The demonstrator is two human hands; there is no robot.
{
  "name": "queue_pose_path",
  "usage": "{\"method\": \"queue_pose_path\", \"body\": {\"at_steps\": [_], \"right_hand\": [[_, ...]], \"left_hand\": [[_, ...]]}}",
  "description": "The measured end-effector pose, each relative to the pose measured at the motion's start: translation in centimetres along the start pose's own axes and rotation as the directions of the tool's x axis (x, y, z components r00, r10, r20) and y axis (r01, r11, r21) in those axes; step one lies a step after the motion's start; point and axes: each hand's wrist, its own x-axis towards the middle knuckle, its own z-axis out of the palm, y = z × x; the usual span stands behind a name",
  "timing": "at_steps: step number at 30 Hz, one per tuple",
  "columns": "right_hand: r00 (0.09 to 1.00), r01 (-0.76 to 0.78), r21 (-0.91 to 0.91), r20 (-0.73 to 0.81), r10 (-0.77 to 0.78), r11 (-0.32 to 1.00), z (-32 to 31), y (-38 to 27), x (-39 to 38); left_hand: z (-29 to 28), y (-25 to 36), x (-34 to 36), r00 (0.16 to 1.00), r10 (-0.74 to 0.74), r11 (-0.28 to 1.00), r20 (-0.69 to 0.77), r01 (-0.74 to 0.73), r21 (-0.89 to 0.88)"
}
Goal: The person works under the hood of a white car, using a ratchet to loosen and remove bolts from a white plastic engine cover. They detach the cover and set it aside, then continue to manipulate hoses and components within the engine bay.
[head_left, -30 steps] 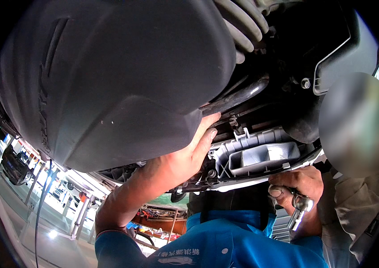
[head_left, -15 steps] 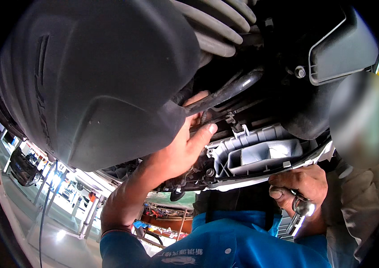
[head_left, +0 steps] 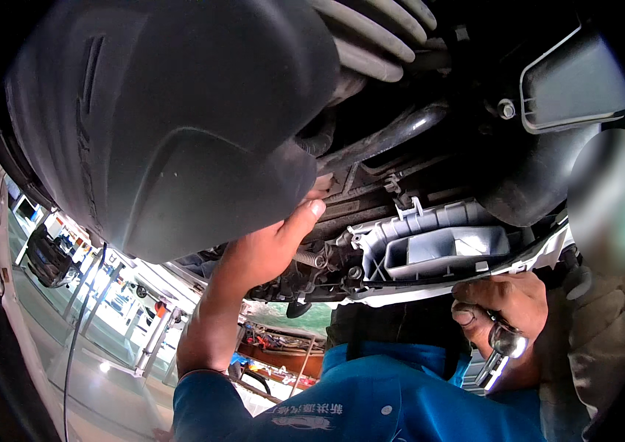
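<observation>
My left hand [head_left: 278, 244] reaches behind the lower corner of a large black moulded cover [head_left: 169, 96], thumb showing, fingers mostly hidden near a dark hose [head_left: 393, 136]; what they grip is unclear. Below a grey plastic housing with an open inner compartment [head_left: 445, 254], my right hand [head_left: 508, 302] is closed around a chrome ratchet-like tool [head_left: 505, 346], its shaft angled downward. Springy coiled tubing [head_left: 309, 258] and small fittings lie between the hands.
Curved ribbed dark parts [head_left: 371, 44] and a bolt head [head_left: 506, 108] sit in the engine area. At lower left, a workshop shows with a dark car [head_left: 51, 258], lift posts and a hanging cable. A cluttered wooden shelf [head_left: 290, 357] appears behind my blue shirt. The far right is blurred.
My left thumb has moved leftward, away from the hose's middle. The cover's right edge has shifted left, showing more ribbed parts and hose. My right hand, still holding the tool, has drifted slightly right.
</observation>
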Motion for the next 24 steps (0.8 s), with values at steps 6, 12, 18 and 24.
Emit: {"method": "queue_pose_path", "body": {"at_steps": [6,12,18,24], "right_hand": [[0.999,-0.038,-0.035,0.010,0.038,0.999,-0.3,-0.7,0.6],[0.999,-0.015,-0.038,0.046,0.017,0.999,-0.9,-0.5,0.0],[0.989,0.076,-0.101,0.135,-0.062,0.992,-2.5,0.0,-0.4],[0.993,-0.012,-0.053,0.114,0.018,0.999,-1.3,-0.8,-0.1]], "left_hand": [[0.1,3.3,-2.8,0.971,0.203,0.979,-0.123,-0.201,0.027],[1.3,3.9,-4.4,0.943,0.331,0.941,0.041,-0.327,-0.085],[-0.1,2.2,-5.3,0.892,0.359,0.932,-0.273,-0.360,0.048],[2.1,2.1,-7.4,0.894,0.397,0.914,-0.210,-0.363,0.183]]}}
